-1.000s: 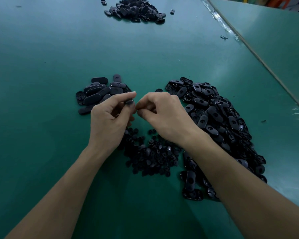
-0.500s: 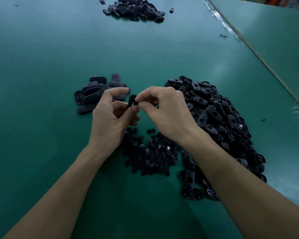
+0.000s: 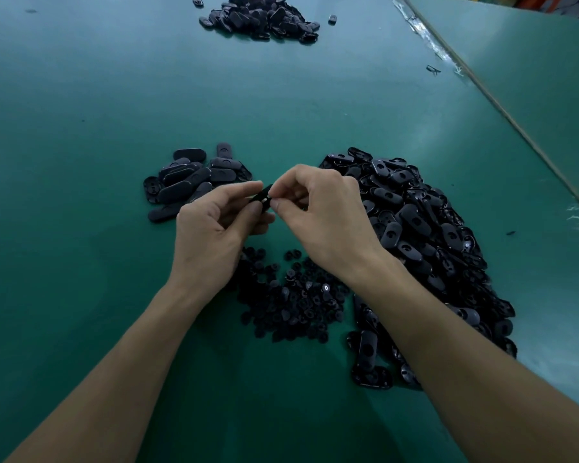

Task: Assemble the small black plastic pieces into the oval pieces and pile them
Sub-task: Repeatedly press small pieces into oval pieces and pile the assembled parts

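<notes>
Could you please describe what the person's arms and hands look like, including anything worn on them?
The left forearm and right forearm are bare to the frame edge, with no sleeves in view. The left hand and right hand wear no gloves, and no rings, watch or bracelet show. The visible fingernails look short.

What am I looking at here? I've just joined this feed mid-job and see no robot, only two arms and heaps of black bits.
No machine here: a person works with bare hands, and every picture comes from one camera on their head, looking down. The left hand holds one oval piece and the right hand pinches its end; whether its fingers also hold a small insert is hidden. On the green table lie small black pieces near the wrists, loose oval pieces to the right, a smaller pile to the left, and another heap far off.
</notes>
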Demonstrator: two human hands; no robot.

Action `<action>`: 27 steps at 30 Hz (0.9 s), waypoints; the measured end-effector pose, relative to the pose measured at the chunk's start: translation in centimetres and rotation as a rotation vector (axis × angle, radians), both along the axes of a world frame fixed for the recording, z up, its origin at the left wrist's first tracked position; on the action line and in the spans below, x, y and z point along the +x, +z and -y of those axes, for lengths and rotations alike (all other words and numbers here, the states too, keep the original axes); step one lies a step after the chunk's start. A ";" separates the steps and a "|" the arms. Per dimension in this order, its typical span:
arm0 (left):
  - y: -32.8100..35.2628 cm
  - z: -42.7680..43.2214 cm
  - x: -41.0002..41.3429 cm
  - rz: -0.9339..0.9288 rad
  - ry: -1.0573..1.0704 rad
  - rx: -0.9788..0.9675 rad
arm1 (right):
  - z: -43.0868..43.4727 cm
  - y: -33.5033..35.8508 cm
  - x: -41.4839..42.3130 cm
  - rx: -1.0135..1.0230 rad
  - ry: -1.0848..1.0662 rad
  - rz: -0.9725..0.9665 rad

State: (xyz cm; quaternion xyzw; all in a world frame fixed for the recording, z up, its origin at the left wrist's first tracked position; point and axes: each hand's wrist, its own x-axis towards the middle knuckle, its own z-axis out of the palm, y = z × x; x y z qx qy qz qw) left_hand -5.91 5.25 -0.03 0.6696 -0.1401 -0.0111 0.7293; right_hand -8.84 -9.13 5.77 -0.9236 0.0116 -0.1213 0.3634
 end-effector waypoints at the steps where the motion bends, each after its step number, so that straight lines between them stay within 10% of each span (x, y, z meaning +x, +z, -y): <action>1: 0.1 0.0 0.0 -0.001 -0.005 -0.004 | 0.0 0.0 0.0 -0.002 -0.002 0.001; 27: 0.3 -0.4 -0.3 0.121 -0.021 0.210 | -0.6 1.0 -0.1 0.177 0.062 -0.009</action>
